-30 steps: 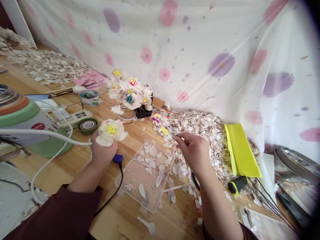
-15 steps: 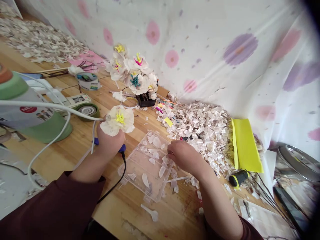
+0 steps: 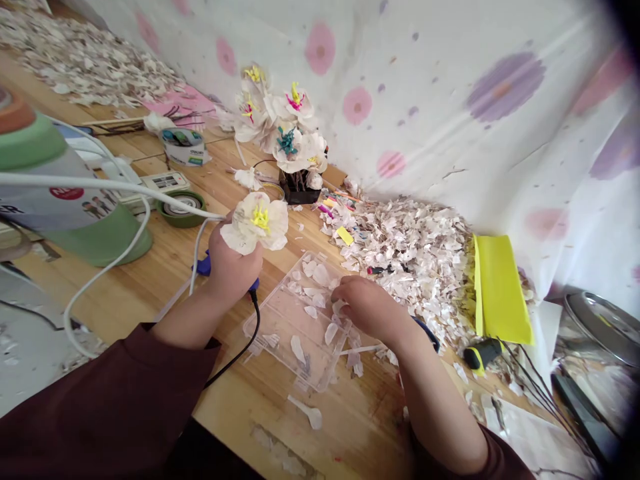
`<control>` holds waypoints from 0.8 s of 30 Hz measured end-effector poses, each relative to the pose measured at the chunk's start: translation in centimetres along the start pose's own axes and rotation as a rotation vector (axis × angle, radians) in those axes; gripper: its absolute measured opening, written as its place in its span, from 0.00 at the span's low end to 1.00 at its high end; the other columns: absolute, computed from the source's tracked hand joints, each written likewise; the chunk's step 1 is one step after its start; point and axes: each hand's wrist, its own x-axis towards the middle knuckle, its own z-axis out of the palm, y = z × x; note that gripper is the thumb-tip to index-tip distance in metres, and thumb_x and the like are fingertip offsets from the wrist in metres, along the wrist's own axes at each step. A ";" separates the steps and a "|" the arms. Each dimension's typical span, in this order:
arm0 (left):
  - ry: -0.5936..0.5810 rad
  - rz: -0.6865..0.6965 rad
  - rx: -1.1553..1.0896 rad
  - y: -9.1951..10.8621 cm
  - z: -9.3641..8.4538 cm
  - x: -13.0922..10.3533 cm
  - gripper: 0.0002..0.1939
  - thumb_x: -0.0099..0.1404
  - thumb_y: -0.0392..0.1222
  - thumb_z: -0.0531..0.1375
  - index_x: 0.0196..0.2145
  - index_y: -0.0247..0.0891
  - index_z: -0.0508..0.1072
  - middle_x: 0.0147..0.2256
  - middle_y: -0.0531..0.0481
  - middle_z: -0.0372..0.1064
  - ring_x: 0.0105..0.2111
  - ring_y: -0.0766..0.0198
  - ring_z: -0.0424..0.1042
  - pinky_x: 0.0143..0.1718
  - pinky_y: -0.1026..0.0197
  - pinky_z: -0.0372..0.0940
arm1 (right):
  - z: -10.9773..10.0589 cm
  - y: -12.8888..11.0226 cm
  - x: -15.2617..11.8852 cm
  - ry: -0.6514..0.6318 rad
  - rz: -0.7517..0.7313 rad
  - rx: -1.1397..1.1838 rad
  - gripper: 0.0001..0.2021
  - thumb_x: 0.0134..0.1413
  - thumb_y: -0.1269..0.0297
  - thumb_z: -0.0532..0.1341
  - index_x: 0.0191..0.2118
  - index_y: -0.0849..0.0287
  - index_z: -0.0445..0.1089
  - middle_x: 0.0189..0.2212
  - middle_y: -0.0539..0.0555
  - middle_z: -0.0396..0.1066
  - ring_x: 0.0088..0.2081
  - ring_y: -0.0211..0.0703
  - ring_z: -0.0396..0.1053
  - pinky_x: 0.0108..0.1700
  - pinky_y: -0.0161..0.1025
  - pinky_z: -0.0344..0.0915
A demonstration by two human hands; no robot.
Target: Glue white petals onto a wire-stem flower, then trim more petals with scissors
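Observation:
A white flower with yellow stamens (image 3: 256,224) is in my left hand (image 3: 231,268), whose closed fingers are beneath the bloom. The flower's stem is hidden. Behind that hand a blue object (image 3: 202,266) with a black cord (image 3: 240,357) shows in part; I cannot tell whether the hand touches it. My right hand (image 3: 371,308) is over the right edge of a clear plastic tray (image 3: 280,327), fingers curled together at a pale petal (image 3: 339,308). Its fingertips are partly hidden. Loose whitish petals (image 3: 323,275) lie in the tray.
Petals are heaped (image 3: 415,247) against the patterned curtain (image 3: 425,80). A pot of finished flowers (image 3: 300,190) stands at the back. On the left are a green bottle (image 3: 90,200), white cable (image 3: 100,181) and tape roll (image 3: 181,207). Yellow paper (image 3: 503,287) lies to the right.
The view has shifted slightly, so most things sit further right. My left hand still holds the flower. My right hand remains at the tray's edge, and a pale petal now shows by its fingers.

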 end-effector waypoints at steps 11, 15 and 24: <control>-0.027 0.173 0.113 0.2 -0.4 0.4 0.11 0.54 0.32 0.56 0.35 0.42 0.73 0.39 0.48 0.76 0.48 0.50 0.72 0.54 0.49 0.64 | -0.2 1.0 0.0 0.035 -0.005 0.047 0.13 0.50 0.82 0.56 0.34 0.59 0.73 0.35 0.54 0.72 0.38 0.42 0.68 0.41 0.35 0.60; -0.011 0.185 0.151 0.0 -0.3 0.5 0.09 0.55 0.33 0.56 0.32 0.43 0.73 0.38 0.47 0.76 0.48 0.49 0.72 0.53 0.48 0.64 | -0.6 1.1 -0.2 0.040 -0.022 0.074 0.17 0.49 0.84 0.55 0.39 0.60 0.74 0.38 0.55 0.73 0.40 0.42 0.69 0.43 0.35 0.61; -0.004 0.194 0.120 -0.1 -0.2 0.5 0.08 0.54 0.34 0.56 0.29 0.45 0.72 0.32 0.50 0.75 0.45 0.50 0.73 0.52 0.48 0.65 | 0.3 0.9 0.3 0.012 -0.053 0.083 0.16 0.46 0.81 0.60 0.41 0.59 0.74 0.40 0.56 0.73 0.44 0.46 0.69 0.44 0.37 0.61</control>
